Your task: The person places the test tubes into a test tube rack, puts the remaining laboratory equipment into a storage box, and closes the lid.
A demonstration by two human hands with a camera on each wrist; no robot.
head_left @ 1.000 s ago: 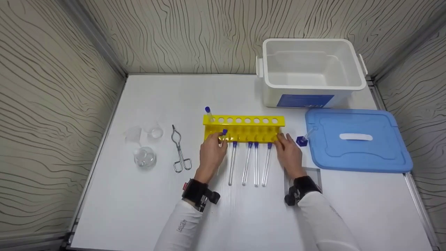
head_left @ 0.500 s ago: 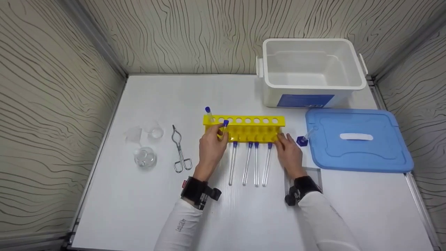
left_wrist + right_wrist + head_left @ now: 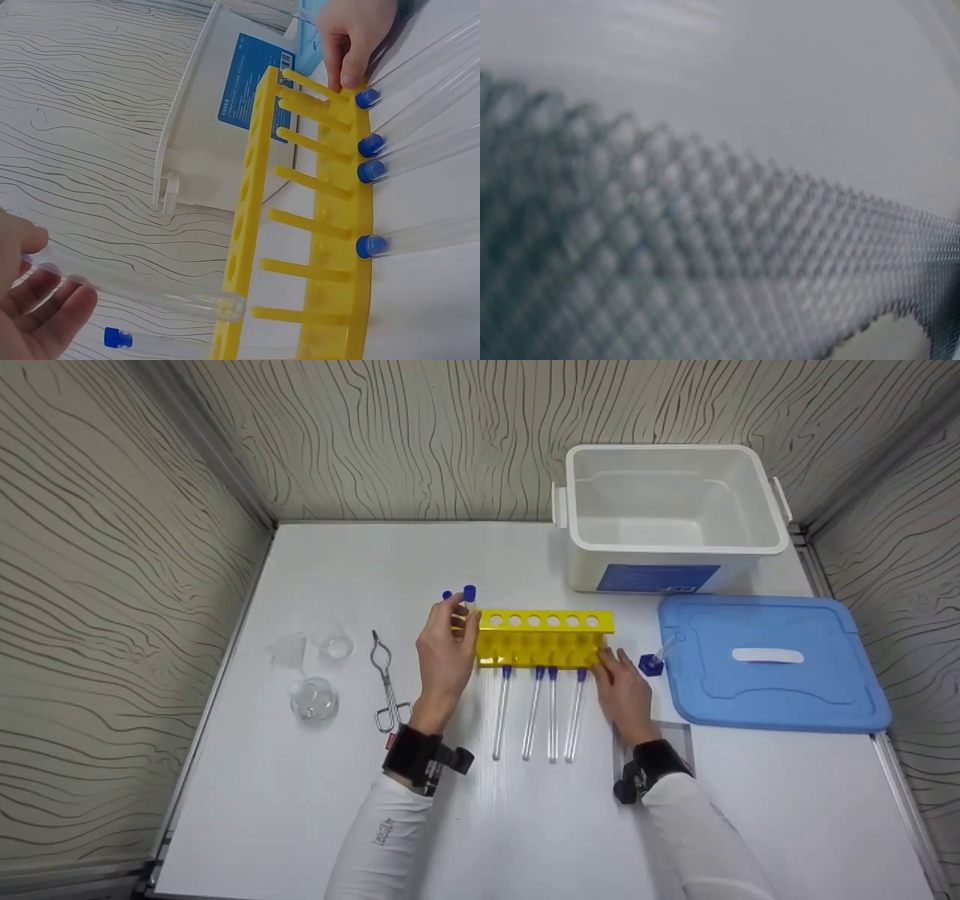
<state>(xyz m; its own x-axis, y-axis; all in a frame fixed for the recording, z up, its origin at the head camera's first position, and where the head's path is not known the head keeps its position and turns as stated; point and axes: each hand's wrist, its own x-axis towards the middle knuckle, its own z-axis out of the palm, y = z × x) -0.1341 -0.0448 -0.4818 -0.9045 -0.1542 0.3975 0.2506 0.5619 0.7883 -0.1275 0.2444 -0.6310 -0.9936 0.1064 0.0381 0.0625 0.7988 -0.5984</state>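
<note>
My left hand pinches a clear test tube with a blue cap, near its capped end. In the left wrist view the tube's rounded bottom is at the top row of holes of the yellow test tube rack; I cannot tell whether it is inside a hole. Beside it another blue-capped tube stands in the rack's end hole, partly hidden in the head view. My right hand grips the rack's right end between thumb and fingers. Several capped tubes lie on the table in front of the rack.
Left of the rack lie metal tongs, a glass flask, a small clear beaker and a clear funnel. Behind right are a white bin and its blue lid. Wire mesh lies under my right wrist.
My left hand has raised the held tube from the rack's front and moved it back and left, over the top row. My right hand has stayed at the rack's end.
</note>
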